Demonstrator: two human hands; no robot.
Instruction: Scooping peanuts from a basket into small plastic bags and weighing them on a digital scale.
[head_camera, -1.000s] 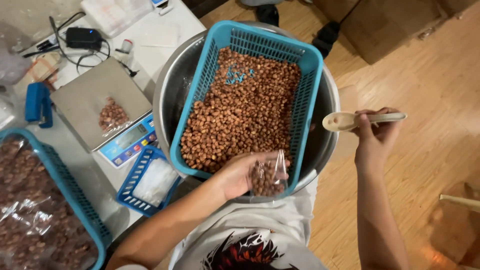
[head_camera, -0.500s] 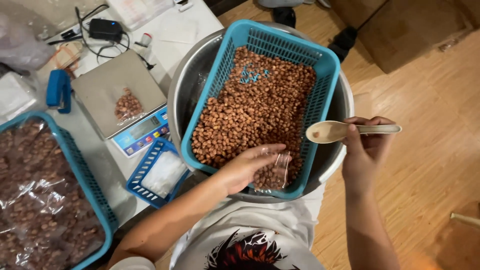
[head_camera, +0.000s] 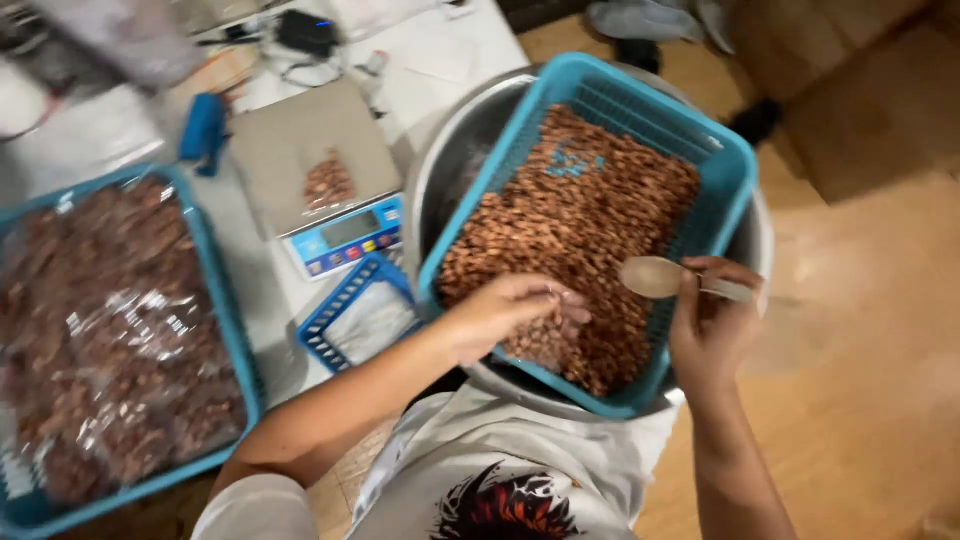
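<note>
The work is on a pale grey table (head_camera: 250, 290) that stands on a wooden floor (head_camera: 870, 380) of warm brown colour; some cardboard boxes (head_camera: 850, 90) are at the far right and look blurred. A big metal bowl (head_camera: 440, 170) sits at the table edge, and a blue plastic basket (head_camera: 700, 150) full of brown nuts (head_camera: 580, 230) rests tilted across it. The left hand (head_camera: 510, 315) is over the near part of the nuts, its fingers closed around a small clear bag (head_camera: 545, 345) that already has nuts inside. The right hand (head_camera: 710, 330) is just beside it and grips the handle of a pale wooden spoon (head_camera: 650, 277), whose bowl points toward the bag. To the left of the metal bowl is a digital kitchen scale (head_camera: 310, 160) with a little pile of nuts (head_camera: 328, 183) on its plate. In front of the scale is a small blue tray (head_camera: 335, 305) with clear bags in it. At the far left, a large blue basket (head_camera: 215, 290) holds many filled packets (head_camera: 110, 330). Some cables and a dark charger (head_camera: 305, 30) lie at the back of the table.
</note>
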